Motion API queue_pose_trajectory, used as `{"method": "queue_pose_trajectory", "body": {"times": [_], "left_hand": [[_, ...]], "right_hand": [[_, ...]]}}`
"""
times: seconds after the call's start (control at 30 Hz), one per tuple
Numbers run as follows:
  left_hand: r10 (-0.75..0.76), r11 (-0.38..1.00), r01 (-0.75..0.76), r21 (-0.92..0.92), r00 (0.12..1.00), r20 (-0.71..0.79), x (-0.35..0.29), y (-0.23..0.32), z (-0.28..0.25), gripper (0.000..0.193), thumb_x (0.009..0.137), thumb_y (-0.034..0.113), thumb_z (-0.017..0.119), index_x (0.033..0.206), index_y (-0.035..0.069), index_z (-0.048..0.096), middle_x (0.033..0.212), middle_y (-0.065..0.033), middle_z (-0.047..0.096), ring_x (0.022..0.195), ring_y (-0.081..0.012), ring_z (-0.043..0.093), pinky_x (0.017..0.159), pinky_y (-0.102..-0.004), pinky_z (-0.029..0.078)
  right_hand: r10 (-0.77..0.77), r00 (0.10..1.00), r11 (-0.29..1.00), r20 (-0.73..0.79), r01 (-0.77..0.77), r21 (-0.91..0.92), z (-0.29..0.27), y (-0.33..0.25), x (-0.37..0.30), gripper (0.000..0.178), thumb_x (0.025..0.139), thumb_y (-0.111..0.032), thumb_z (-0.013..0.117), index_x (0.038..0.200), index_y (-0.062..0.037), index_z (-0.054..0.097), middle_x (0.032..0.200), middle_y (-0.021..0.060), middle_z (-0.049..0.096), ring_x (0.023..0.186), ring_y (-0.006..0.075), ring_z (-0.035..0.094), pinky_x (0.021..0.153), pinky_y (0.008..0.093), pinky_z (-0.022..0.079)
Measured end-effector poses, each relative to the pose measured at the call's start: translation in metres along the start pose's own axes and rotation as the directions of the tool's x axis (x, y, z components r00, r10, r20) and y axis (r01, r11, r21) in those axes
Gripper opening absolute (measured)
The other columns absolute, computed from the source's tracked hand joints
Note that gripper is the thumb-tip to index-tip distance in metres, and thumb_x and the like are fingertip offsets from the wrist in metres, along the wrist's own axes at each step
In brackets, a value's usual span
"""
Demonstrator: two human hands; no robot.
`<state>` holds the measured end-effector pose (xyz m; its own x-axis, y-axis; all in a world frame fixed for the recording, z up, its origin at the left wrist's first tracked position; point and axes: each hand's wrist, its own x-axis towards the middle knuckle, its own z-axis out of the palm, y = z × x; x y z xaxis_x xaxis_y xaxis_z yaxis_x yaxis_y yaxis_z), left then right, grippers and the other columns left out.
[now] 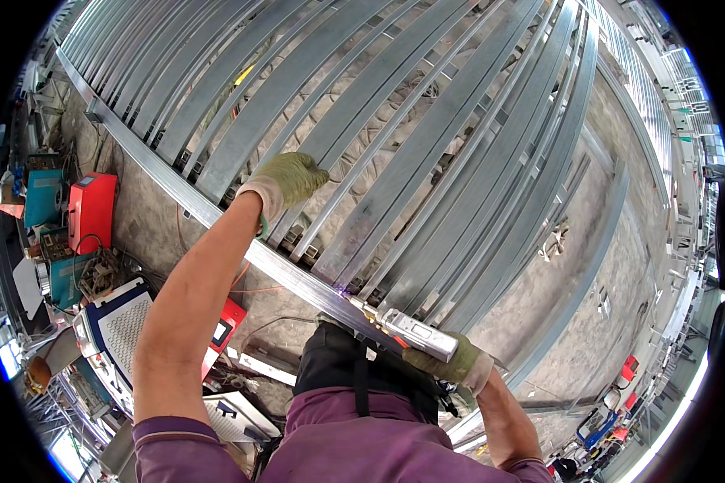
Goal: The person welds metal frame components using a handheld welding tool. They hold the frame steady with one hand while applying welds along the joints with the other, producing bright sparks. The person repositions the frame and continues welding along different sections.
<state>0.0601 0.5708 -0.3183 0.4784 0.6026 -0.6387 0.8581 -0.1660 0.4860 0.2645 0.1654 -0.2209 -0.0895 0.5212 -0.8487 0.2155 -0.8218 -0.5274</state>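
Observation:
My left hand [292,179], in a green work glove, bends its fingers over one of the long grey steel bars [361,109]; its fingertips are partly hidden. In my right hand [451,361], also gloved, is a silver handheld welding gun [417,332], its nozzle pointing left. A small purple glow [341,289] shows just beyond the nozzle, where a bar end meets the bright steel edge rail [278,267]. The rail runs from the upper left down past my waist, and several bars fan away from it.
Red machine boxes [93,211] and teal ones [44,197] stand on the floor at left, near a white perforated panel [125,334]. Cables [278,320] trail below the rail. A loose curved steel strip [600,249] lies on the concrete at right.

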Motion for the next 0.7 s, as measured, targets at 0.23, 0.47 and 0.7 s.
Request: {"method": "queue_pose_trajectory", "body": {"times": [0.23,0.47,0.7], "left_hand": [[-0.032,0.977,0.030,-0.211,0.999,-0.005,0.004,-0.004,0.007,0.043,0.104,0.037,0.076,0.126,0.000,0.080,0.103,-0.0114,0.081,0.090,-0.0199,0.075,0.086,-0.0360,0.060],[0.050,0.996,-0.050,-0.076,0.999,-0.012,-0.004,0.000,0.008,0.040,0.103,0.040,0.077,0.122,0.005,0.080,0.109,-0.0130,0.082,0.097,-0.0254,0.076,0.091,-0.0401,0.060],[0.041,0.989,-0.045,0.140,0.999,0.033,-0.011,0.013,0.001,0.047,0.102,0.046,0.075,0.123,0.004,0.079,0.117,-0.0198,0.081,0.112,-0.0363,0.076,0.101,-0.0434,0.057]], "right_hand": [[0.082,0.996,0.996,-0.016,-0.082,-0.024,0.001,-0.001,-0.002,0.055,0.101,-0.040,0.088,0.144,-0.0092,0.074,0.132,0.0105,0.082,0.123,0.0204,0.077,0.107,0.0347,0.060],[0.128,0.992,0.986,-0.019,-0.125,0.114,0.004,-0.019,-0.018,0.056,0.101,-0.038,0.088,0.145,-0.0074,0.074,0.136,0.0095,0.080,0.126,0.0188,0.074,0.111,0.0340,0.058],[0.065,0.998,0.995,-0.008,-0.064,0.070,0.009,-0.015,-0.015,0.057,0.101,-0.036,0.088,0.148,-0.0078,0.072,0.135,0.0082,0.080,0.124,0.0164,0.073,0.109,0.0331,0.058]]}}
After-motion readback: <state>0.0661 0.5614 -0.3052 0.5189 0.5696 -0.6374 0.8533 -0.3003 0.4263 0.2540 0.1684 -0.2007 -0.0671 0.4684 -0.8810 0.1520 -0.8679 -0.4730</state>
